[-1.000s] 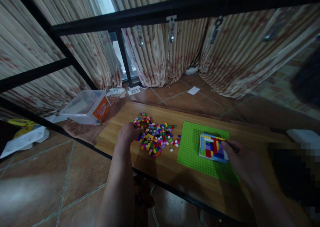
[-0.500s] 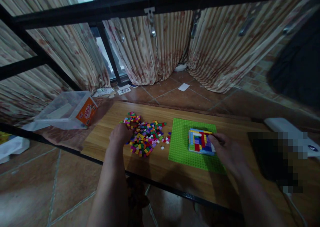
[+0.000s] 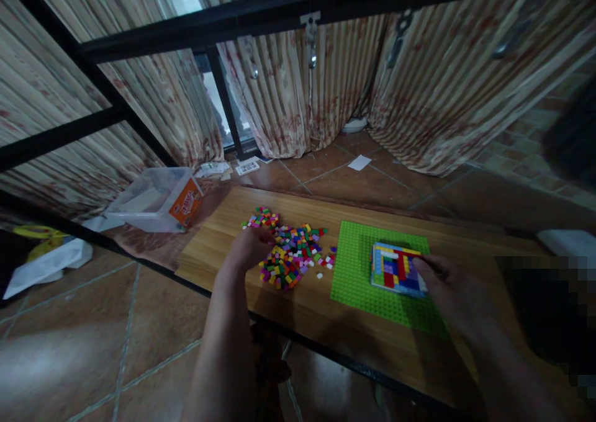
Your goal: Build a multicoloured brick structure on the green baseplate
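Observation:
A heap of small coloured toy bricks (image 3: 295,248) lies on the wooden table. My left hand (image 3: 254,245) is at its left side, fingers curled together and pointing into the bricks; whatever they pinch is hidden. To the right is a green studded baseplate (image 3: 351,273). Over it is a square block built of bricks (image 3: 395,270), with a light blue rim and yellow, red, blue and white pieces. My right hand (image 3: 449,285) grips the block's right edge between thumb and fingers. Whether the block touches the baseplate, I cannot tell.
The wooden table (image 3: 214,248) has a dark front edge. Beyond its left end, a clear plastic box (image 3: 153,205) with an orange label stands on the floor. A dark, pixelated object (image 3: 540,310) lies at the right, near a white one (image 3: 565,245). Curtains hang behind.
The whole view has shifted, so the table and hands appear further right. My left hand stays at the brick heap, and my right hand keeps hold of the block.

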Demonstrator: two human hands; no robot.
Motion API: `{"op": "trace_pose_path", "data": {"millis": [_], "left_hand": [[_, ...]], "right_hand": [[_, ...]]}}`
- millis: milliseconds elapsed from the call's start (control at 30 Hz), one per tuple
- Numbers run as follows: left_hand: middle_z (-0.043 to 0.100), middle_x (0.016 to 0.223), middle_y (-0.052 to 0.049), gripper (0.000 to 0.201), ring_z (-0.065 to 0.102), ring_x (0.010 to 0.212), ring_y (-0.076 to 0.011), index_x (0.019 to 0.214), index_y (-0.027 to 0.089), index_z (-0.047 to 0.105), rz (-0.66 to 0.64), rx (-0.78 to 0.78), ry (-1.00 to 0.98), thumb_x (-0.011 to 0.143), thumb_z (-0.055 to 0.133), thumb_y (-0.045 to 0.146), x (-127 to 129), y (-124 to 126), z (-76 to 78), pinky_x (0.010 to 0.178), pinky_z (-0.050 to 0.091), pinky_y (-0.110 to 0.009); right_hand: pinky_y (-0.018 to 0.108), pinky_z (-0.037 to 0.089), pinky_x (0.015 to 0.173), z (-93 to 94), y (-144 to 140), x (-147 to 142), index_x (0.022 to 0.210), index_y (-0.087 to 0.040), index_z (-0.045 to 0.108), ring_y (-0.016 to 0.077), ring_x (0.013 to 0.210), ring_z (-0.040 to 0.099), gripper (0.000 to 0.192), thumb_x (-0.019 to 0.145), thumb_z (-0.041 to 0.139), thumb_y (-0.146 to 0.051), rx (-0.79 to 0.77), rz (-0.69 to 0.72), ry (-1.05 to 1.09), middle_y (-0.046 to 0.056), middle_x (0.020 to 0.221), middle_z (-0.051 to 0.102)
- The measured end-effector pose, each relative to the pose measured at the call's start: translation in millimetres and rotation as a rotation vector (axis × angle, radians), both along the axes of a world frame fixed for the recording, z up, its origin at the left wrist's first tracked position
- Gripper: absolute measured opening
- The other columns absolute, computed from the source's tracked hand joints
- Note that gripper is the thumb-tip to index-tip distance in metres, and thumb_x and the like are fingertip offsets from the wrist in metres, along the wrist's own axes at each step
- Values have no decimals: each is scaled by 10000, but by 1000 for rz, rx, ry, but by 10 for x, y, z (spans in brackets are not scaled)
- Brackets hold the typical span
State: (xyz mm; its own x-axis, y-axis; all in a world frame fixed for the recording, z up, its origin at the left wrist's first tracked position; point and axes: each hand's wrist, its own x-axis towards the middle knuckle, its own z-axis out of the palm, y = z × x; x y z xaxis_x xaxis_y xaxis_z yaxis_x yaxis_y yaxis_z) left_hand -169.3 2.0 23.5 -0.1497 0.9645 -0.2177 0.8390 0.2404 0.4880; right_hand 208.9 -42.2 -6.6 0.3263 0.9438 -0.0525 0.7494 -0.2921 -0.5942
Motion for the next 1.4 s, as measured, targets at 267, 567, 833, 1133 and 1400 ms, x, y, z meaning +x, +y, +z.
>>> {"op": "trace_pose_path", "data": {"millis": [267,567,833,1133,1400], "left_hand": [[730,854,-31,261,646,771,-180,887,206,767,-105,-7,93,657,670,128,115,-34,34,659,460,-251],[695,760,-35,148,616,686,-160,858,166,720,-210,82,18,749,634,215,158,-47,104,608,430,-243],[643,705,8,21,585,644,-112,780,171,595,-390,284,-454,793,607,159,1011,-84,67,605,434,-211],[681,840,10,123,632,806,-130,848,218,627,-564,467,-332,819,590,104,1739,-217,-23,770,473,-237],[703,909,-11,143,648,895,-162,881,238,632,-552,539,-264,855,565,115,1855,-232,-81,838,494,-275]], "right_hand": [[412,494,717,16,-12,-14,1039,-178,703,311,833,677,543,819,449,-605,9,27,-27,131,935,740],[422,509,734,-9,-5,-27,1033,-173,708,297,813,687,510,830,465,-573,46,25,6,125,914,747],[386,505,760,107,-43,-97,1002,-174,706,239,793,664,420,866,493,-510,257,-71,79,115,931,716],[397,475,939,185,-109,-330,1022,-260,725,218,1053,592,286,940,498,-414,495,385,205,70,1083,628],[441,456,886,189,-70,-274,927,-257,698,248,985,578,200,921,527,-361,474,418,109,61,995,667]]}}
